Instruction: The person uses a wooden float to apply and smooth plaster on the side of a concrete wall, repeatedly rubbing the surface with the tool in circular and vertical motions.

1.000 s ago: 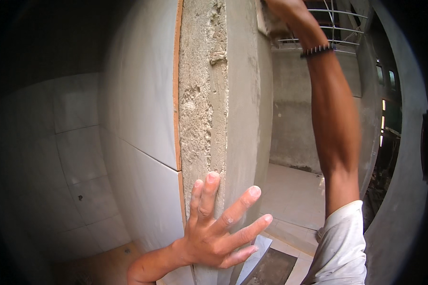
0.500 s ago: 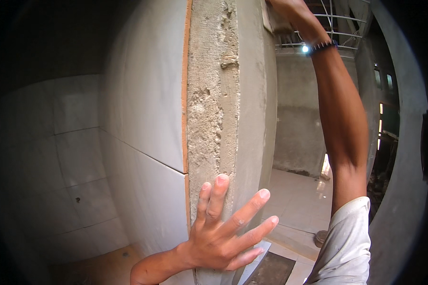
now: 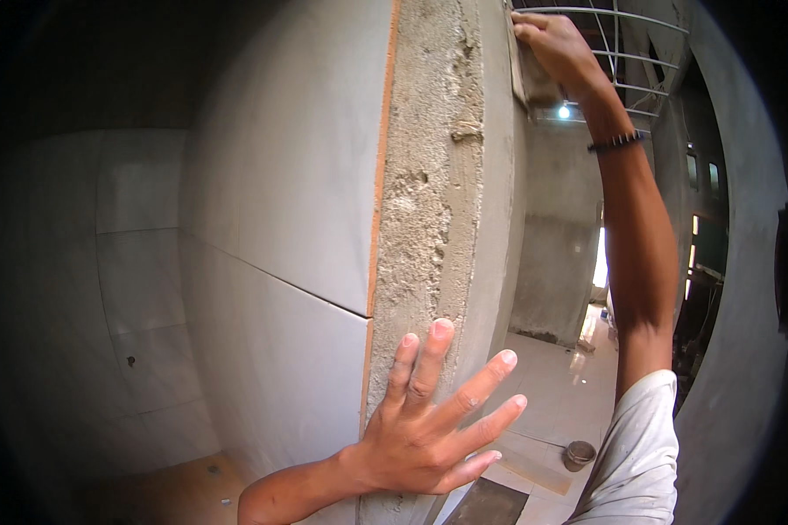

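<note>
My left hand (image 3: 436,420) lies with spread fingers against the rough cement edge (image 3: 420,219) of a wall corner, beside large grey-white tiles (image 3: 298,175) with an orange side edge. High at the upper right, my right hand (image 3: 552,44) grips a flat, greyish, plaster-smeared tool (image 3: 532,87) at the smooth plastered face (image 3: 495,219) of the corner. The tool's full shape is partly hidden by my fingers. A dark beaded band (image 3: 613,142) is on my right wrist.
A dim tiled wall (image 3: 140,271) stands at the left. Past the corner are a tiled floor (image 3: 543,394), a small bucket (image 3: 580,453), a dark flat panel (image 3: 486,507) below, a plastered wall (image 3: 547,262), a metal ceiling frame (image 3: 639,57) and a lit bulb (image 3: 564,111).
The corner and tiles have shifted right in the picture. My right hand has come down from the top edge, so its fingers and tool show more. The bucket shows more fully.
</note>
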Tool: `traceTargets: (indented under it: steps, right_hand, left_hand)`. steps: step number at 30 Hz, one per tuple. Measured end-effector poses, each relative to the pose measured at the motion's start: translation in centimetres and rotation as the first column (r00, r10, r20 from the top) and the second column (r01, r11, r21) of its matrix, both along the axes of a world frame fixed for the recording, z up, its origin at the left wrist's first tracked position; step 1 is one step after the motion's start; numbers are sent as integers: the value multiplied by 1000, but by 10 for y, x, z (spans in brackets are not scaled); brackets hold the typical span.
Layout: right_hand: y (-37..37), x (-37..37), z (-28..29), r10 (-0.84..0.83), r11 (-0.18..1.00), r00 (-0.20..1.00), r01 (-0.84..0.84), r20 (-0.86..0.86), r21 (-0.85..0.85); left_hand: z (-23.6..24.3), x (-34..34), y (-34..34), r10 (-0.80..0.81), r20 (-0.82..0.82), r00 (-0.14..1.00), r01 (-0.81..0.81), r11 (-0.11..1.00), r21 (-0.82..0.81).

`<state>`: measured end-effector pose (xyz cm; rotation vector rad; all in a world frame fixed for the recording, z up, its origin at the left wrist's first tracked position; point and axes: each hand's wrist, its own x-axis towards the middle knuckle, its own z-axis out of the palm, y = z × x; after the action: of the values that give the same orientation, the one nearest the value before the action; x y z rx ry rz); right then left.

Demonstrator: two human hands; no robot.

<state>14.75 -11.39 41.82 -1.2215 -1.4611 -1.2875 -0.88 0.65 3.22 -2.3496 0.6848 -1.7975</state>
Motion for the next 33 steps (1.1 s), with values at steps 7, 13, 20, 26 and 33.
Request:
traceTargets:
  steps: [7, 13, 20, 26, 33]
  right_hand:
    - [-28, -18, 45, 150, 986, 966, -162, -208, -41]
    - [-17, 2, 24, -126, 992, 991, 126, 39, -9]
    - [-16, 0, 59, 192, 973, 970, -208, -152, -96]
    - [-19, 23, 62, 45, 997, 995, -50, -90, -60]
    - [-5, 32, -41, -120, 978, 945, 59, 306, 201]
  left_hand:
    - [0, 1, -10, -41, -23, 999, 42, 999, 28]
    - [0, 5, -2, -2, -10, 1000, 2, 1000, 10]
    - [-6, 8, -11, -62, 13, 998, 62, 998, -11]
    - [-1, 5, -10, -24, 100, 995, 21, 999, 38]
    - [-1, -2, -12, 78, 12, 997, -78, 997, 10]
